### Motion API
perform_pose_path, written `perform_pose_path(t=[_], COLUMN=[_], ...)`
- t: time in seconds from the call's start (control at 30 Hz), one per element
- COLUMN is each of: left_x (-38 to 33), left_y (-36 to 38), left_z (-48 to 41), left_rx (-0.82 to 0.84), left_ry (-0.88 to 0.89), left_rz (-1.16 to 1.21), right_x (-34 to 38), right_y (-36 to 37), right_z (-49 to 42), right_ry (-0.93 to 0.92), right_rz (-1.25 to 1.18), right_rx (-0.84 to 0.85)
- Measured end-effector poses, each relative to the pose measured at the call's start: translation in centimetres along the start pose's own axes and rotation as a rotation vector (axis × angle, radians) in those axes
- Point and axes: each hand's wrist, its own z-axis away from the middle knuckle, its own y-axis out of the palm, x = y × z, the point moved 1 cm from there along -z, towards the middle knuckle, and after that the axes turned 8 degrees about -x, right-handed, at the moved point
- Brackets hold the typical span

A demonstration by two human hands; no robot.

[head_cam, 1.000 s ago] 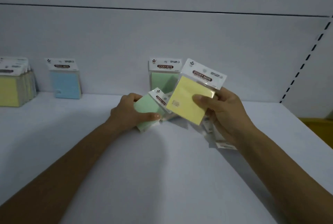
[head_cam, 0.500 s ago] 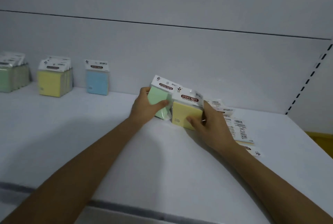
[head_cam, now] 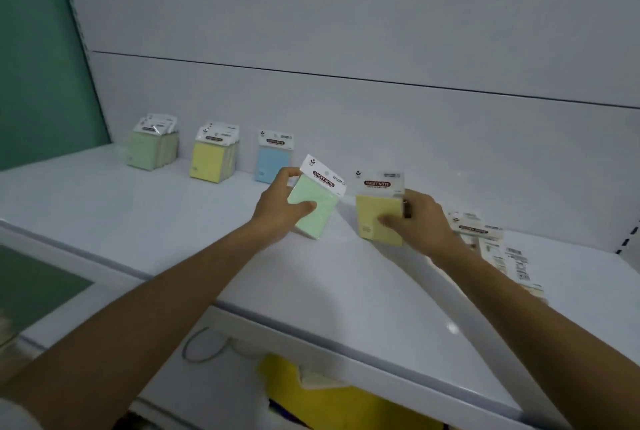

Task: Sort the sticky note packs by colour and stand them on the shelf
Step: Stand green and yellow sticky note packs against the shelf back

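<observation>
My left hand (head_cam: 277, 210) grips a green sticky note pack (head_cam: 320, 203), tilted, its lower corner near the white shelf (head_cam: 173, 222). My right hand (head_cam: 417, 223) holds a yellow sticky note pack (head_cam: 372, 213) upright on the shelf, thumb across its front. Along the back wall stand a row of green packs (head_cam: 150, 149), a row of yellow packs (head_cam: 213, 159) and a single blue pack (head_cam: 273, 161). Several unsorted packs (head_cam: 498, 249) lie flat to the right, partly hidden by my right forearm.
A green panel (head_cam: 41, 49) closes off the shelf's left end. The shelf's front edge (head_cam: 311, 336) runs diagonally below my arms. Under it show a yellow object (head_cam: 332, 402) and a wire loop (head_cam: 204, 346). A perforated upright (head_cam: 628, 239) stands at the right.
The view has swung left and back, bringing all three sorted rows into sight. My two hands have drawn apart, the green pack going left and the yellow pack now standing on the shelf.
</observation>
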Motion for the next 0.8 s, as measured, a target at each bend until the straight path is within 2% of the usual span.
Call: perform_pose_path(t=[0.1,0.17,0.37,0.47,0.67,0.8], left_x=[0.5,0.9,2.6,3.2,6.0,8.2], left_y=[-3.0,-4.9,-10.3,-13.6,-17.5,-18.1], left_z=[0.4,0.7,2.2,2.6,1.3,-1.6], left_rx=[-0.052,-0.093,-0.226,-0.324,-0.413,-0.328], left_ry=[-0.023,-0.041,-0.064,-0.088,-0.139,-0.131], left_rz=[0.029,0.034,-0.019,-0.048,-0.073,-0.062], right_x=[2.0,3.1,6.3,8.4,11.8,12.8], right_y=[1.9,3.2,8.2,10.5,13.4,15.4], right_z=[-0.2,-0.6,-0.8,-0.5,-0.1,-1.0], right_ry=[0.292,0.363,0.39,0.337,0.221,0.21], right_rz=[-0.6,-0.725,-0.741,-0.725,-0.736,-0.71], right_rx=[0.041,0.117,0.294,0.37,0.235,0.205])
